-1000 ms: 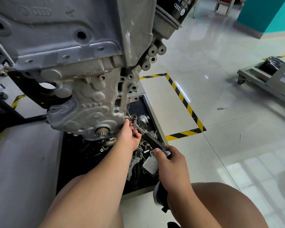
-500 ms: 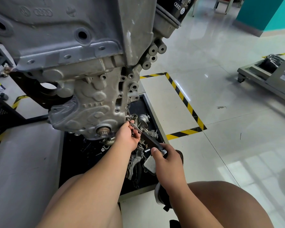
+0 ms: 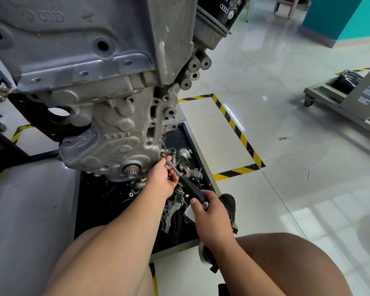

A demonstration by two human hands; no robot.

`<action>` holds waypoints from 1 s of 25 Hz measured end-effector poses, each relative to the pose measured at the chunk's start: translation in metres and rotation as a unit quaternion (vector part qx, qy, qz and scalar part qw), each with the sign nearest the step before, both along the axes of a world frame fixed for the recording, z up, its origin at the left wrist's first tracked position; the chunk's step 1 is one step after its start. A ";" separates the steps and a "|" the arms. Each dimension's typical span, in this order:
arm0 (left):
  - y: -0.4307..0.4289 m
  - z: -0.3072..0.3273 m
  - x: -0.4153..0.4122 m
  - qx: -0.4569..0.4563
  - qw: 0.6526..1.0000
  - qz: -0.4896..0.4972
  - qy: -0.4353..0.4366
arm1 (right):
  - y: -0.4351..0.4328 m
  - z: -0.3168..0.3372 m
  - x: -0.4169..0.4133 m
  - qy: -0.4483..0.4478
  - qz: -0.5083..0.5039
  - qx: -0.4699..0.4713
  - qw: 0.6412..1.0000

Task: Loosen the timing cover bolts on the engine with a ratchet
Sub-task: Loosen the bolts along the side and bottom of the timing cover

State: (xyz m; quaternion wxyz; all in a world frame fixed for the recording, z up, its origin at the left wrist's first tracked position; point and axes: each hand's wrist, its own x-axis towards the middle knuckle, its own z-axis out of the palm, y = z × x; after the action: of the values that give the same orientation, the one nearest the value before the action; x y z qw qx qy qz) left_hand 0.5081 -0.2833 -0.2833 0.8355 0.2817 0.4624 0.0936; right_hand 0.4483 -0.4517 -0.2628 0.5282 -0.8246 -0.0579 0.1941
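A grey engine (image 3: 90, 60) hangs over a black tray, its ribbed timing cover (image 3: 115, 137) facing me. The ratchet (image 3: 186, 184) has a chrome shaft and a black handle. Its head sits on a bolt at the cover's lower right edge (image 3: 163, 155). My left hand (image 3: 161, 178) pinches the shaft close to the head, fingers curled around it. My right hand (image 3: 209, 212) is closed on the end of the black handle, below and to the right. The bolt itself is hidden by the socket and my fingertips.
The black tray (image 3: 90, 201) under the engine holds several loose metal engine parts (image 3: 184, 159). Yellow-black floor tape (image 3: 237, 133) borders the bay. A wheeled cart (image 3: 340, 103) stands at the right. My knees fill the bottom, a shoe (image 3: 228, 202) beside the tray.
My right hand has swung the ratchet handle slightly up and left toward the engine. The left hand has stayed on the shaft at the bolt.
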 end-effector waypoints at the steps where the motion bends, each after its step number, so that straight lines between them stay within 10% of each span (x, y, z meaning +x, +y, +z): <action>1: 0.000 0.000 0.000 0.001 1.000 0.001 -0.002 | 0.000 -0.001 0.000 -0.008 0.012 -0.017 1.000; 12: 0.002 0.000 -0.012 0.119 0.991 -0.042 0.033 | 0.009 -0.018 -0.010 -0.071 0.093 -0.145 0.982; 25: 0.016 -0.006 -0.034 0.317 0.915 -0.243 0.059 | 0.045 -0.021 -0.035 0.242 -0.053 0.220 0.944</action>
State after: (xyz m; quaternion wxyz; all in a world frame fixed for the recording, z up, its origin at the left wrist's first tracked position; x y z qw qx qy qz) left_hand 0.4739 -0.2669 -0.2893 0.6706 0.6403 0.3745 0.0127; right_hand 0.4133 -0.4069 -0.2842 0.7042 -0.6179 0.0744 0.3417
